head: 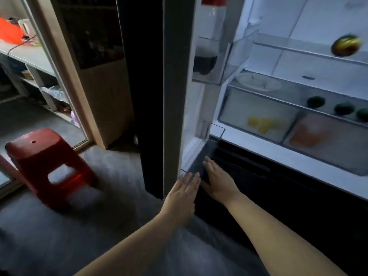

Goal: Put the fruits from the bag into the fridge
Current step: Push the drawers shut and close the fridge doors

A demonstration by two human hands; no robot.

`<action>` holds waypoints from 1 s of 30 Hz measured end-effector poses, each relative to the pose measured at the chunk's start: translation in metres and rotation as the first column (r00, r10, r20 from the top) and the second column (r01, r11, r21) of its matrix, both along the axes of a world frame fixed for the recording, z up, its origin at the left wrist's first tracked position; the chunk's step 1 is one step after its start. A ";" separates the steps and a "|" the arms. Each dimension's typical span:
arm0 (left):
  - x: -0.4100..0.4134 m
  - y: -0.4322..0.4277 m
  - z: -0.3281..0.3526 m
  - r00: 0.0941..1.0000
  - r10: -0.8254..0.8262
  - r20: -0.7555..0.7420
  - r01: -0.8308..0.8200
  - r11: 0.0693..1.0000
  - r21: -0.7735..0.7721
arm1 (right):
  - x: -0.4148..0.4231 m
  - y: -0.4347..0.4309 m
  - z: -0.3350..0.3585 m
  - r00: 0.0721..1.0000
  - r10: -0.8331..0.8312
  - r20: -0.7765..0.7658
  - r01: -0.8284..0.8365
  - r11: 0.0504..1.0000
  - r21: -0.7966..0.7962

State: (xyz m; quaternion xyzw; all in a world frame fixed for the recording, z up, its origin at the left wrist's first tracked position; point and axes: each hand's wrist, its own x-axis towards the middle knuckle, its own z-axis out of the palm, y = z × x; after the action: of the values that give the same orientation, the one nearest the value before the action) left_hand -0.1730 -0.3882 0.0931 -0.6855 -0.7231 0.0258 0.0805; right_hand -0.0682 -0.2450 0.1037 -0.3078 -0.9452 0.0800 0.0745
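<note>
Open fridge (298,62): both flat hands empty, no writing legible.

Both hands reach low at the open fridge (298,62), the left hand (184,193) just beside the right hand (218,181). Directly beyond the left hand stands the fridge door (153,96). Above and right of the right hand sit two drawers (256,118) under a shelf (294,92). A stool (47,158) stands well left of the hands.

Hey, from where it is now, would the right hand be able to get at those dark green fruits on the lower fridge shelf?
Probably yes: the right hand is empty and flat below the open fridge, and nothing blocks the green fruits on their shelf.
</note>
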 end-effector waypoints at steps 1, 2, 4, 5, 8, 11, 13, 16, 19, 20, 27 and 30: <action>0.010 0.004 0.001 0.999 -0.031 -0.031 0.032 0.999 0.009 | 0.010 0.004 0.002 1.000 -0.018 0.008 0.018 1.000 -0.007; 0.019 0.008 0.002 0.995 -0.069 -0.071 0.070 0.997 0.014 | 0.020 0.006 0.004 0.999 -0.042 0.014 0.042 0.999 -0.017; 0.035 0.014 0.002 0.983 -0.144 -0.111 0.145 0.989 0.002 | 0.037 0.010 0.010 0.995 -0.095 0.031 0.096 0.995 -0.037; 0.042 0.017 0.001 0.977 -0.175 -0.123 0.175 0.985 -0.012 | 0.045 0.012 0.013 0.992 -0.120 0.042 0.121 0.992 -0.042; 0.049 0.020 -0.004 0.951 -0.260 -0.169 0.264 0.965 -0.003 | 0.065 0.014 0.023 0.982 -0.181 0.059 0.184 0.981 -0.062; 0.042 0.018 -0.002 0.929 -0.312 -0.201 0.339 0.933 0.118 | 0.086 0.009 0.026 0.967 -0.242 -0.075 0.229 0.962 -0.146; 0.035 0.015 0.005 0.929 -0.341 -0.143 0.367 0.893 0.260 | 0.098 -0.007 0.024 0.889 -0.302 -0.344 0.271 0.953 -0.135; 0.025 0.015 0.024 0.952 -0.300 -0.055 0.297 0.868 0.399 | 0.104 -0.040 0.029 0.686 -0.239 -0.688 0.356 0.934 0.031; 0.019 0.021 0.043 0.963 -0.259 0.079 0.192 0.859 0.475 | 0.095 -0.053 0.033 0.716 -0.039 -0.697 0.322 0.905 0.280; 0.017 0.025 0.049 0.954 -0.264 0.145 0.167 0.864 0.475 | 0.089 -0.051 0.034 0.755 -0.007 -0.656 0.293 0.899 0.327; 0.029 0.064 0.065 0.908 -0.362 0.212 0.282 0.901 0.330 | 0.085 -0.024 0.033 0.748 -0.158 -0.644 0.404 0.879 0.254; 0.037 0.084 0.071 0.906 -0.390 0.162 0.325 0.889 0.323 | 0.104 -0.007 0.037 0.760 -0.194 -0.620 0.433 0.863 0.261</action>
State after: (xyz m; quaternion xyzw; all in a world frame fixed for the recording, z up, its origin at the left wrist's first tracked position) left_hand -0.1363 -0.3046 0.1643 -0.7869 -0.5838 -0.1721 0.1016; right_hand 0.0362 -0.2519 0.1409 -0.4049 -0.8075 -0.0342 0.4276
